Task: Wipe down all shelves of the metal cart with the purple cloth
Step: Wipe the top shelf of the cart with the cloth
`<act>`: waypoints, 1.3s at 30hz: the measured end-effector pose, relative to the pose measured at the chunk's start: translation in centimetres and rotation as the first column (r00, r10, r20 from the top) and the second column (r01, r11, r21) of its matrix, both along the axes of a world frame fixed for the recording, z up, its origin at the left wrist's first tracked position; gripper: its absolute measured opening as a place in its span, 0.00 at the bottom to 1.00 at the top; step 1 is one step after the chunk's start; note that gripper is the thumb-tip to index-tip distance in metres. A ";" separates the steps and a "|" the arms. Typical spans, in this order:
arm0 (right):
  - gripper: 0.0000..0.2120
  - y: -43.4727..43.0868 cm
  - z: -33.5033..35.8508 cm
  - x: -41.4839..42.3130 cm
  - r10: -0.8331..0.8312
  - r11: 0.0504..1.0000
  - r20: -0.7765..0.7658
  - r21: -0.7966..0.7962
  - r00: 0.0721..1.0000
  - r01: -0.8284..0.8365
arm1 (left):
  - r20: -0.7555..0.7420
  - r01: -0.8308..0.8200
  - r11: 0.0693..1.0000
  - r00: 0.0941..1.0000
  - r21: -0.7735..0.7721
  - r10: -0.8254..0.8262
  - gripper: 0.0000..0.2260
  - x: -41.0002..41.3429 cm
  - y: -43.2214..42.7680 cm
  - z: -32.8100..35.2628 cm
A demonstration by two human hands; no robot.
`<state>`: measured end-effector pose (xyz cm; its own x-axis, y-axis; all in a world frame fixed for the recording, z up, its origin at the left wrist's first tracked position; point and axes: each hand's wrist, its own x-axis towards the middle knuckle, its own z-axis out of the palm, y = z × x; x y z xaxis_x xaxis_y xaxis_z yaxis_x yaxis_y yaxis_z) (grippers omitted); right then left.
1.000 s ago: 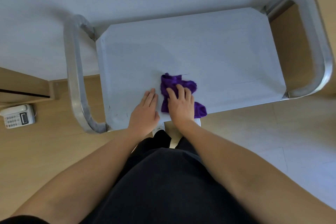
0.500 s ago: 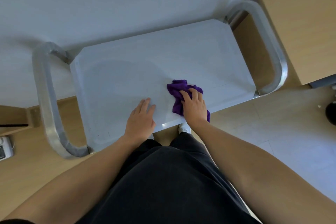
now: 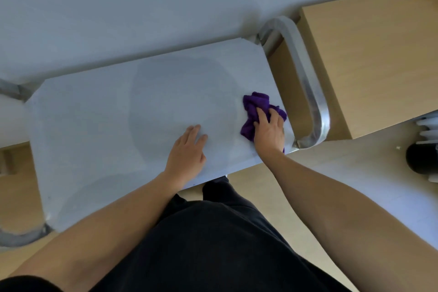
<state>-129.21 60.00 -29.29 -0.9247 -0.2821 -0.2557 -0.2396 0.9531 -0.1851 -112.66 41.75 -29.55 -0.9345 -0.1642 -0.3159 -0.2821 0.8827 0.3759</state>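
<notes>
Cloth (image 3: 257,106) under my right hand (image 3: 269,134), on cart top shelf (image 3: 106,125). Left hand (image 3: 187,152) flat on shelf, left of grip. Handle loop (image 3: 308,87) just right, cabinet (image 3: 367,66) beyond it.

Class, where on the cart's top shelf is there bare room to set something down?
Bare: the wide stretch of top shelf left of the left hand, and the strip between both hands and the wall. Crowded: the near right corner, where the right hand presses the purple cloth beside the handle.

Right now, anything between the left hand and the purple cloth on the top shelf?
Nothing: only bare top shelf lies between the left hand and the purple cloth, shown in the head view.
</notes>
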 end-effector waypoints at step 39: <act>0.22 -11.6 -3.9 -14.4 0.247 0.969 -0.097 -0.004 0.964 -0.249 | -0.214 -0.231 0.968 0.955 -0.097 0.206 0.24 -2.9 3.4 -3.8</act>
<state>-143.59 48.42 -33.22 -0.8452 -0.5088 -0.1633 -0.4853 0.8588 -0.1642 -115.57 45.14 -33.38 -0.9134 -0.3966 -0.0916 -0.4030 0.8496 0.3404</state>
